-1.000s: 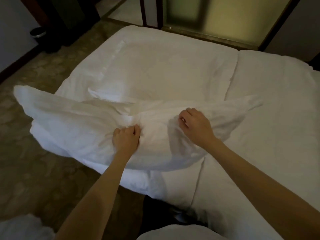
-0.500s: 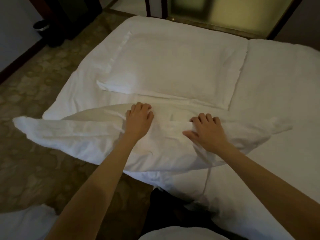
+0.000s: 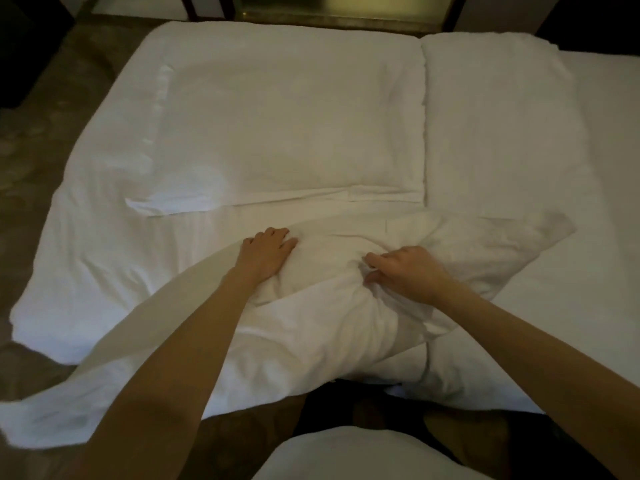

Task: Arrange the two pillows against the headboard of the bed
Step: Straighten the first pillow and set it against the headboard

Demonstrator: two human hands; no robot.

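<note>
A white pillow [image 3: 329,327] lies crumpled across the near edge of the bed [image 3: 519,140], its left end hanging past the edge toward the floor. My left hand [image 3: 266,254] presses flat on its top, fingers spread. My right hand [image 3: 405,275] pinches a fold of its case at the middle. A second white pillow [image 3: 291,119] lies flat farther away, close to the dark headboard strip [image 3: 332,20] at the top of the view.
Patterned brown carpet [image 3: 41,150] runs along the left side of the bed. White fabric [image 3: 363,455] sits at the bottom edge of the view, close to my body. A dark gap [image 3: 346,407] shows between that fabric and the bed.
The near pillow has dropped from being held up and now lies on the bed. My left hand went from gripping to pressing flat. The view has moved closer to the bed.
</note>
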